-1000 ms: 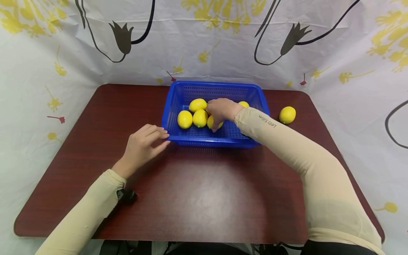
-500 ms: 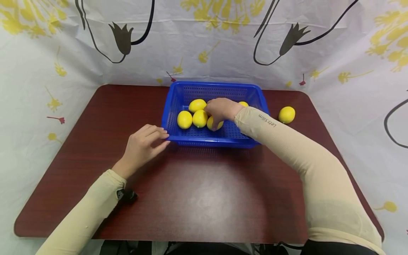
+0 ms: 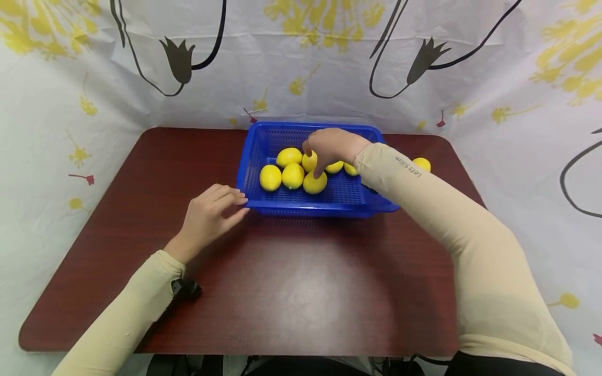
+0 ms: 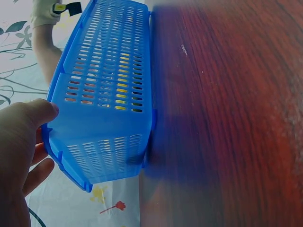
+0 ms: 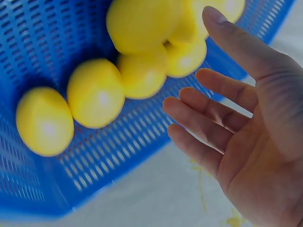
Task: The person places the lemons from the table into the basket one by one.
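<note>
A blue perforated plastic basket (image 3: 324, 208) stands near the table's back edge, holding several yellow lemons (image 3: 292, 176). My left hand (image 3: 209, 216) grips its front left corner; in the left wrist view the thumb lies on the outside of the rim and the fingers go behind it. Over the lemons hovers my right hand (image 3: 336, 144), nothing held. Its fingers are spread and loosely bent in the right wrist view, palm facing the fruit, thumb tip overlapping a lemon (image 5: 142, 23) group. The right forearm hides part of the basket's right side.
One more lemon (image 3: 421, 164) lies on the brown table (image 3: 282, 292) to the right of the basket, partly behind the right sleeve. A patterned white sheet (image 3: 301, 62) hangs right behind the table.
My right hand has let go of a lemon in the front row and risen up and back from it, uncovering more lemons. The left hand stays at the basket corner.
</note>
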Motion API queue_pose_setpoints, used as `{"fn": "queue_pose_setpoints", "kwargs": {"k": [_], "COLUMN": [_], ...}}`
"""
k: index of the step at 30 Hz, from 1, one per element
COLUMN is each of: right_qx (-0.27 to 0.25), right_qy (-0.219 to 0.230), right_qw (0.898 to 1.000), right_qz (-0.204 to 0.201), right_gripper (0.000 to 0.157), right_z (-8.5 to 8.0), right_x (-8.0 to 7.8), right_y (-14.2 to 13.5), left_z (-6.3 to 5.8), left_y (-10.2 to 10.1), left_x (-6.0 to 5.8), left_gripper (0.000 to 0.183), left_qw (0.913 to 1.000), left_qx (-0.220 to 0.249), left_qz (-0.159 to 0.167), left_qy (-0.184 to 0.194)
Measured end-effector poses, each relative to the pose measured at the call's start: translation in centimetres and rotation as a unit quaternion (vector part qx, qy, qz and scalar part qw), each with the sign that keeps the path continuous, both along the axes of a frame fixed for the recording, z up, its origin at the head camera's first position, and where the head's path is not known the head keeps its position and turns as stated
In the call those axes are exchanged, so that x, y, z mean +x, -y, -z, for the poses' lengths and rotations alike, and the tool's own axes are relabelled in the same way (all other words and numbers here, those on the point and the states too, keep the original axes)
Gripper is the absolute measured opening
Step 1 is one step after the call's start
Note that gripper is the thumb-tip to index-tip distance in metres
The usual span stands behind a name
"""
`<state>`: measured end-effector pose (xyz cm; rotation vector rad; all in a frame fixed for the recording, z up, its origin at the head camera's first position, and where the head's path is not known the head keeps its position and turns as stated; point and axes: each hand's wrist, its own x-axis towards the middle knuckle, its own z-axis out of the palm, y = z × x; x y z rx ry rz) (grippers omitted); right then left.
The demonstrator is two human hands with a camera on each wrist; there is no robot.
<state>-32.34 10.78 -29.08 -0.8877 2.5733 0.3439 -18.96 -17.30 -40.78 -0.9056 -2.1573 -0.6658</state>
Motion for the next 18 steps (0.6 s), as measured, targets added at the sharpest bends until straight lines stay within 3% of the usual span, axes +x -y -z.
{"fn": "queue_pose_setpoints", "kwargs": {"k": [9,18], "right_qx": [-0.012,-0.014], "right_qy": [-0.048,-0.046], "right_qw": [0.999,0.999], "right_qz": [-0.003,-0.004], "right_gripper": [0.058,0.059], "right_z": [-4.7,-5.1], "right_x": [0.2,0.8], "right_y": [-0.5,-1.4], "left_z": [0.0,0.2], "left_y": [0.1,0.0], "left_x": [0.0,0.0], "left_gripper": [0.022,0.022], "left_qw": [1.0000,1.0000], "left_qx": [0.001,-0.002], "left_qz": [-0.001,-0.002], "left_qy": [-0.002,-0.006]}}
